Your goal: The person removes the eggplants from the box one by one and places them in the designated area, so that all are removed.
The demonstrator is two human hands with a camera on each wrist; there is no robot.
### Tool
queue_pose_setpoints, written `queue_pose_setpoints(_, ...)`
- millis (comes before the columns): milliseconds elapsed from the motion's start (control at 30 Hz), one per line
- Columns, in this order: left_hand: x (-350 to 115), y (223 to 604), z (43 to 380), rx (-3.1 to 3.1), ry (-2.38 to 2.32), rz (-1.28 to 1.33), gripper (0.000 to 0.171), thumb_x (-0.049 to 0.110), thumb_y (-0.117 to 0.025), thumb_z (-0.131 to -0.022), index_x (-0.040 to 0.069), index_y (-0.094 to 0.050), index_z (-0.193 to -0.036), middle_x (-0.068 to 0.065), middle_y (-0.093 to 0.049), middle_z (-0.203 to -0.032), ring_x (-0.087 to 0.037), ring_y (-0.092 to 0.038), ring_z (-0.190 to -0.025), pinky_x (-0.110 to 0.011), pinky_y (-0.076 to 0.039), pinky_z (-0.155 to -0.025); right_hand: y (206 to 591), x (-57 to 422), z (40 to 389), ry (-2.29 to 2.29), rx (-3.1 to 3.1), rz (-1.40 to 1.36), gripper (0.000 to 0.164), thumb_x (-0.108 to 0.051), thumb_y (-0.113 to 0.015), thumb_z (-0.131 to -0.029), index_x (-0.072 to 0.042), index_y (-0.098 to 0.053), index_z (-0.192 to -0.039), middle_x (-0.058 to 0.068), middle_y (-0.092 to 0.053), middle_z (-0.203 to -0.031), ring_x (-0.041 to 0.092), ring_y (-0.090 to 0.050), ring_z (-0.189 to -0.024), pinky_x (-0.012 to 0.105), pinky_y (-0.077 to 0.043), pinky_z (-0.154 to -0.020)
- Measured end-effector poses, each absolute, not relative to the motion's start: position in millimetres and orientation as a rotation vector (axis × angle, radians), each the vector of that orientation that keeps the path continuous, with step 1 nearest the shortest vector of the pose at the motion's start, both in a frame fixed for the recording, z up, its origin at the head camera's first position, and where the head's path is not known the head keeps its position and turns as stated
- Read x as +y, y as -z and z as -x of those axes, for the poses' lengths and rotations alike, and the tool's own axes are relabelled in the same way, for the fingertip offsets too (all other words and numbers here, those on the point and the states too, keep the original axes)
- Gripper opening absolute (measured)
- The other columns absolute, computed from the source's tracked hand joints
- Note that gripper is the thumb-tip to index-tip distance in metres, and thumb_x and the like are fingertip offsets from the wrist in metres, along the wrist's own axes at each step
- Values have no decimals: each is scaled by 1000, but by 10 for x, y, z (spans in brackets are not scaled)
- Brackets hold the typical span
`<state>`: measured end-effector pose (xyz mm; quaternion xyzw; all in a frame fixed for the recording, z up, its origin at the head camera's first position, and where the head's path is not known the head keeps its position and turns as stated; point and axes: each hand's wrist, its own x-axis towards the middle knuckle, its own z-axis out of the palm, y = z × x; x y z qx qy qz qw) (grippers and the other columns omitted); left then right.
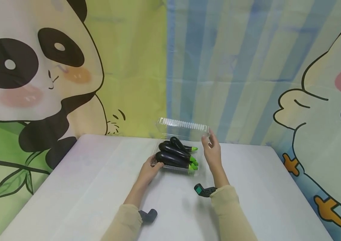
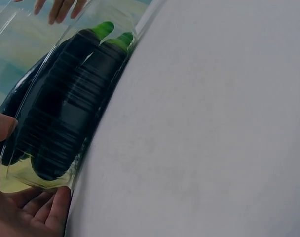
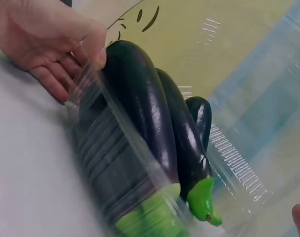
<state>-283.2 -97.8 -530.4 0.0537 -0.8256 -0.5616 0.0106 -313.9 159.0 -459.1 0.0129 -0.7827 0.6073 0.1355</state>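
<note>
With the tray (image 1: 175, 169) end pinched by the left hand's (image 1: 148, 171) curled fingers, the lid (image 1: 184, 125) is best eased evenly by the right hand (image 1: 213, 153) (fingers half-bent, grip unclear), eggplants (image 1: 172, 159) unpressed.

left hand (image 1: 149, 170): gripping, lower | right hand (image 1: 212, 152): raised higher | arms (image 1: 232, 214): both extended forward, sleeved
</note>
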Motion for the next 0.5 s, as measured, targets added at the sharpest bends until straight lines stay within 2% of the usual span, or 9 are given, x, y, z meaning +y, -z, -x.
queue_pose_setpoints(200,-991,5331,2798,-2573,1774,-176,69,38,-63,-84,7,-41,-142,-13,-58,-125,-29,-54,-114,-46,-49,-95,4781,1651,3082,-1784,-2283,-28,71,-49,-51,-95,-23,-19,-153,6,-26,-157,23,-27,-144,43,-29,-117)
queue_pose_setpoints(500,-1001,5336,2792,-2544,1797,-158,69,39,-64,-85,11,-40,-143,-11,-56,-128,-26,-54,-113,-44,-50,-93,5039,1713,2937,-1760,-2357,-47,61,-41,-57,-94,-10,-40,-143,13,-42,-147,27,-40,-137,40,-38,-113)
